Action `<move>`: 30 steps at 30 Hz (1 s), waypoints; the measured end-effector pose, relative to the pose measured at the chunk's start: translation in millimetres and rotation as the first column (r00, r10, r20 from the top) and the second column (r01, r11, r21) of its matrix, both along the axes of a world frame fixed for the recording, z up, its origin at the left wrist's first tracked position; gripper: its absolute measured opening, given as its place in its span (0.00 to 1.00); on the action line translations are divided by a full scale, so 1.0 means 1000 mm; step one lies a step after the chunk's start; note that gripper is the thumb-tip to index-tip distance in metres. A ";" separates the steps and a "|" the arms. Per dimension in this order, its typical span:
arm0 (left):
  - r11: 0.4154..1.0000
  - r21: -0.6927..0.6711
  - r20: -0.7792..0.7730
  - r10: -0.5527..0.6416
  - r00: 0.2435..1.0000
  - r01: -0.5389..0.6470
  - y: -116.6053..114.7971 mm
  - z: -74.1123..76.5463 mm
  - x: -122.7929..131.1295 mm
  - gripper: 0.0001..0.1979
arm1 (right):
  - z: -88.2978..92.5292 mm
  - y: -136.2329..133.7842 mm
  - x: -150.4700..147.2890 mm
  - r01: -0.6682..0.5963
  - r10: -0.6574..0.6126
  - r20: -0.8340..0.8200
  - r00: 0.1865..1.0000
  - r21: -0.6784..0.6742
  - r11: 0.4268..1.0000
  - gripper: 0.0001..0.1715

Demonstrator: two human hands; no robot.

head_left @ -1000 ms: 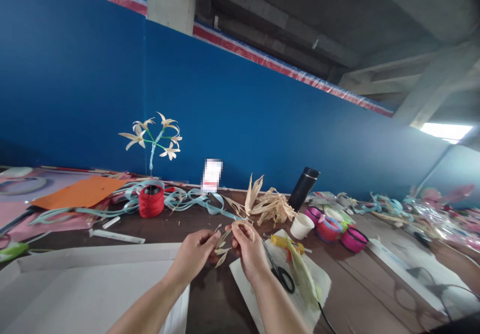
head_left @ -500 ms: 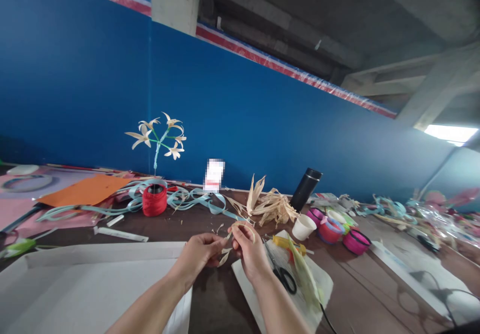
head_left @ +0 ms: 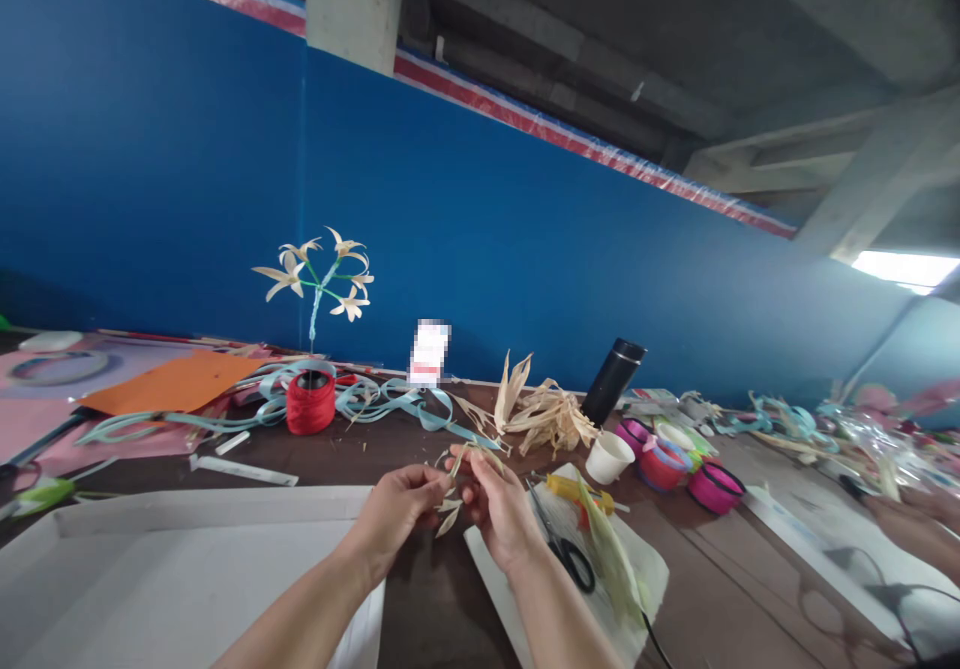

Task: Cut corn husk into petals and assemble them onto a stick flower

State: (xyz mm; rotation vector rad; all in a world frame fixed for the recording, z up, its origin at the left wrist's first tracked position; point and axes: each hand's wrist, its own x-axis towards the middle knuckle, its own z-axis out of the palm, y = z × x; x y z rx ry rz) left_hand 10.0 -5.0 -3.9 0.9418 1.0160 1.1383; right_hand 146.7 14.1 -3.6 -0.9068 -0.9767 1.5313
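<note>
Between my hands is a small piece of pale corn husk (head_left: 448, 521), with narrow petal-like strips hanging below the fingers. My left hand (head_left: 401, 509) pinches it from the left, thumb against the fingers. My right hand (head_left: 501, 509) has its fingers curled round the other side, and a husk strip bends over the fingertips. The exact grip is partly hidden. Right of my right hand, black-handled scissors (head_left: 576, 561), a yellow glue gun (head_left: 574, 491) and a long greenish husk (head_left: 616, 554) lie on a white sheet (head_left: 651, 561).
A white box (head_left: 187, 569) stands at left. Behind are red twine (head_left: 310, 404), blue ribbon (head_left: 420, 404), dried husks (head_left: 551, 414), a husk flower (head_left: 319, 284), a black flask (head_left: 615, 381), a white cup (head_left: 609, 457) and pink rolls (head_left: 715, 487). Another person's hand (head_left: 911, 524) is at far right.
My right hand's fingers have shifted slightly and opened out a little around the husk. My left hand stays nearly still. Another person's hand has come into view at far right.
</note>
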 end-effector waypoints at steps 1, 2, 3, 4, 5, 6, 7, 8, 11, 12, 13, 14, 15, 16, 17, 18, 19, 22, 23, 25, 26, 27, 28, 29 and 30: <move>1.000 -0.003 0.020 0.000 1.000 0.000 0.000 0.000 0.000 0.15 | -0.001 0.000 0.000 -0.012 0.012 -0.004 1.000 -0.003 1.000 0.20; 1.000 -0.005 0.038 -0.001 0.999 0.002 0.000 0.000 0.000 0.15 | -0.002 0.001 0.001 -0.026 0.026 -0.003 1.000 -0.003 1.000 0.19; 1.000 -0.003 0.053 -0.008 0.999 0.008 0.000 0.000 0.000 0.15 | -0.003 0.001 0.001 -0.040 0.040 0.004 0.999 -0.003 0.999 0.19; 1.000 -0.001 0.064 -0.016 0.998 0.016 0.000 0.000 0.000 0.15 | -0.004 0.002 0.001 -0.052 0.052 0.014 0.999 -0.002 0.999 0.19; 1.000 0.003 0.072 -0.022 0.997 0.022 0.000 0.000 0.000 0.15 | -0.005 0.002 0.001 -0.062 0.062 0.025 0.998 -0.003 0.998 0.19; 1.000 0.006 0.076 -0.024 0.997 0.023 0.000 -0.001 0.000 0.15 | -0.006 0.002 0.001 -0.067 0.067 0.036 0.997 -0.003 0.998 0.19; 1.000 0.007 0.076 -0.024 0.997 0.024 0.000 -0.002 0.000 0.16 | -0.006 0.002 0.001 -0.069 0.069 0.045 0.997 -0.003 0.998 0.19; 1.000 0.010 0.076 -0.025 0.997 0.024 0.000 -0.002 0.000 0.16 | -0.005 0.002 0.001 -0.067 0.067 0.053 0.996 -0.003 0.998 0.18; 0.999 0.020 0.060 -0.029 0.998 0.028 0.002 -0.005 0.001 0.16 | -0.003 0.002 0.001 -0.051 0.051 0.067 0.996 -0.002 0.999 0.18; 0.999 0.022 0.044 -0.029 0.999 0.028 0.002 -0.006 0.001 0.16 | -0.003 0.002 0.001 -0.046 0.046 0.069 0.997 -0.001 0.999 0.18; 0.999 0.027 0.019 -0.025 1.000 0.024 0.002 -0.007 0.001 0.16 | -0.002 0.002 0.001 -0.042 0.042 0.070 0.997 -0.001 0.999 0.18; 0.999 0.037 -0.020 -0.018 1.000 0.018 0.003 -0.007 0.001 0.16 | -0.001 0.002 0.001 -0.041 0.041 0.069 0.997 0.000 0.999 0.18; 0.998 0.054 -0.074 -0.007 0.997 0.011 0.003 -0.007 0.000 0.16 | -0.001 0.001 0.001 -0.044 0.043 0.067 0.997 0.000 0.999 0.18; 0.997 0.079 -0.144 0.009 0.990 0.003 0.003 -0.006 0.000 0.16 | -0.001 0.001 0.001 -0.047 0.046 0.062 0.997 0.002 0.999 0.18; 0.994 0.113 -0.218 0.030 0.976 -0.005 0.003 -0.005 0.000 0.16 | -0.001 0.001 0.001 -0.050 0.050 0.058 0.997 0.005 0.999 0.18; 0.988 0.155 -0.287 0.052 0.956 -0.008 0.002 -0.004 -0.001 0.16 | 0.000 0.001 0.001 -0.052 0.052 0.056 0.997 0.010 0.999 0.18; 0.980 0.197 -0.346 0.079 0.935 -0.010 0.002 -0.003 -0.001 0.16 | 0.000 0.001 0.001 -0.053 0.052 0.058 0.997 0.014 0.999 0.18; 0.946 0.325 -0.453 0.174 0.875 -0.020 -0.001 0.000 -0.001 0.16 | 0.000 0.001 0.001 -0.051 0.050 0.078 0.996 0.016 0.999 0.18; 0.933 0.360 -0.476 0.205 0.856 -0.023 -0.002 0.001 -0.001 0.16 | -0.001 0.001 0.001 -0.048 0.047 0.082 0.995 0.014 0.999 0.18; 0.912 0.410 -0.511 0.259 0.820 -0.032 -0.003 0.002 0.000 0.14 | -0.001 0.001 0.001 -0.046 0.045 0.085 0.995 0.016 0.999 0.18; 0.905 0.424 -0.523 0.274 0.807 -0.033 -0.004 0.002 0.000 0.14 | -0.002 0.001 0.001 -0.047 0.045 0.088 0.995 0.021 0.999 0.18; 0.902 0.430 -0.531 0.282 0.799 -0.032 -0.004 0.002 0.000 0.13 | -0.002 0.001 0.001 -0.049 0.047 0.094 0.995 0.027 0.998 0.18; 0.902 0.431 -0.539 0.285 0.793 -0.032 -0.005 0.001 0.000 0.12 | -0.002 0.001 0.001 -0.053 0.049 0.103 0.993 0.034 0.998 0.18; 0.903 0.429 -0.544 0.286 0.789 -0.032 -0.005 0.000 0.000 0.12 | -0.003 0.001 0.001 -0.056 0.051 0.117 0.992 0.041 0.998 0.19; 0.904 0.426 -0.549 0.287 0.785 -0.033 -0.004 -0.001 0.000 0.12 | -0.003 0.001 0.001 -0.057 0.050 0.133 0.990 0.047 0.997 0.19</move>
